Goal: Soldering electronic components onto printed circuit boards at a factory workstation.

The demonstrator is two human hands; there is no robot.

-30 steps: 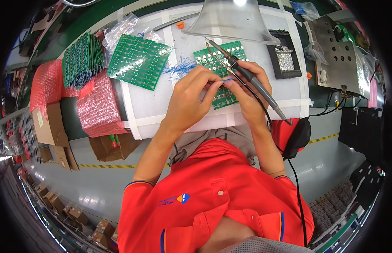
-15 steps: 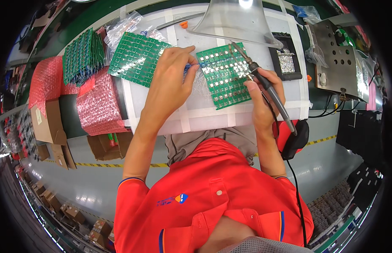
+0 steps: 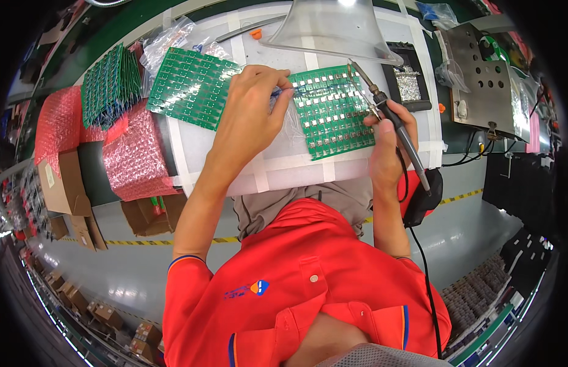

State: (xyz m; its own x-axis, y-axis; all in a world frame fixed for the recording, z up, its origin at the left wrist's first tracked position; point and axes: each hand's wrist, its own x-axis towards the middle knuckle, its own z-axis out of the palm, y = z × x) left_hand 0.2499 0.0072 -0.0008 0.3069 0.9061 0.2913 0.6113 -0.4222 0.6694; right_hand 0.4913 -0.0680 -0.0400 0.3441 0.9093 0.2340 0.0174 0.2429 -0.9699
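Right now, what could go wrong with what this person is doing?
If it is hot, the dark grey, pen-shaped soldering iron in the right hand might scorch the green rectangular circuit board, since its tip shows near the board's far edge. The clear plastic flared hood appears close too, so it could get bumped. The thin blue wires at the left hand might slip or tangle.

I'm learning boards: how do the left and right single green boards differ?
The left board shows pale marks; the right board carries rows of silvery squares. The left board's far edge slopes down rightward; the right board's slopes up. The left board overhangs the white mat; the right board lies on it. Both are green and four-sided.
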